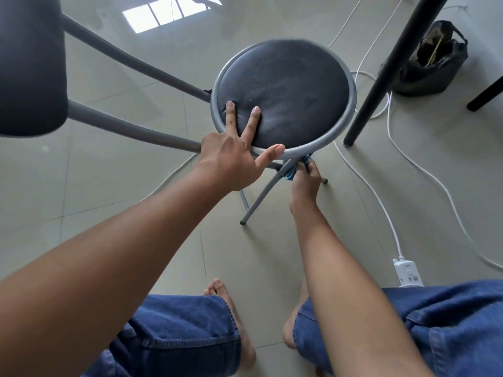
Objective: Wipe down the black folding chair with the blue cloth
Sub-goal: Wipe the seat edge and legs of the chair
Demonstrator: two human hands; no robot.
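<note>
The black folding chair (283,96) stands on the tiled floor (109,213). The left hand (231,159) lies spread wide on the near rim of the seat, holding nothing. Under that rim, the right hand (306,180) has its grip closed around the blue cloth (291,174), pressed on a grey leg.

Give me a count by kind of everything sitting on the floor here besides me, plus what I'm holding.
Folding chair: 1
Blue cloth, in the right hand against a chair leg: 1
Black bag: 1
White power strip: 1
Black furniture legs in view: 2
Total: 6
The white cables overlap too much to count. The left hand steadies the seat.
</note>
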